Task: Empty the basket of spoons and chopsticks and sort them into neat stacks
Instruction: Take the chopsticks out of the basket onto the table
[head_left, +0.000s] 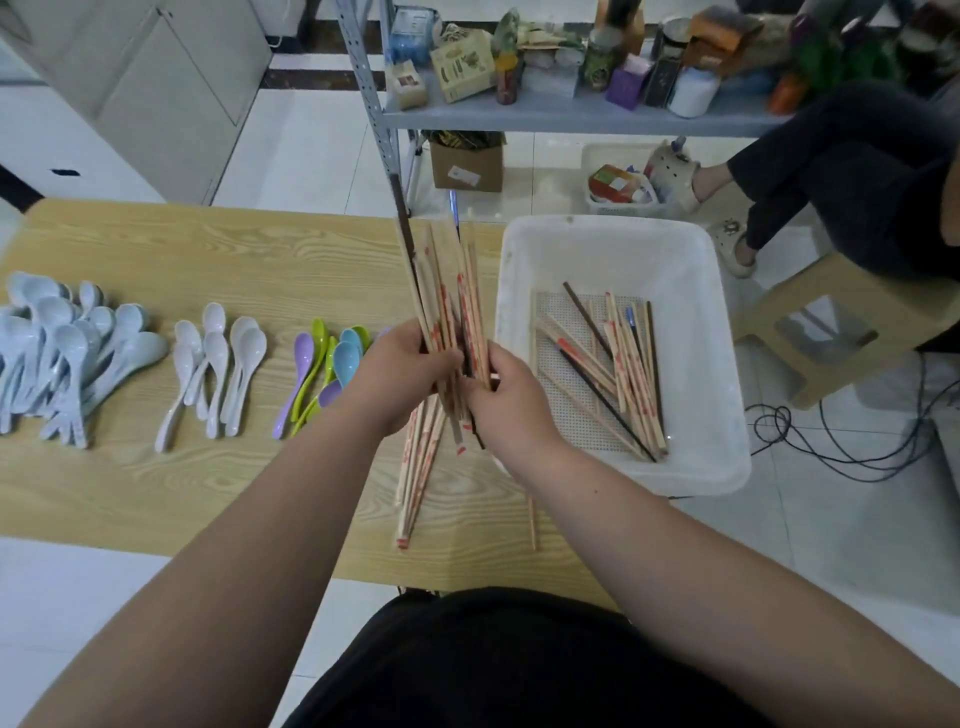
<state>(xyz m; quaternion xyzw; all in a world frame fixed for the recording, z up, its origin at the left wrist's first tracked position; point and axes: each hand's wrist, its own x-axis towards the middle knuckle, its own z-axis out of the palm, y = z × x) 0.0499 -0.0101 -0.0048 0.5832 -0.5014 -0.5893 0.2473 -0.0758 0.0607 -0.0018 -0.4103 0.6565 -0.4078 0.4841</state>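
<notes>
My left hand (402, 371) grips a fanned bundle of chopsticks (449, 283) near its middle, held above the wooden table (156, 493). Most are light bamboo with red print; one is dark. My right hand (506, 400) closes on the same bundle from the right side. The white plastic basket (522, 291) stands at the table's right end with several more chopsticks (621, 374) lying in it. On the table's left lie three groups of spoons: pale blue (67, 353), white (215, 364), and coloured ones (324, 364).
A metal shelf rack (545, 111) with boxes and jars stands behind the table. A seated person's legs (831, 171) and a beige stool (831, 332) are at the right. Cables (831, 441) trail over the floor beside the basket.
</notes>
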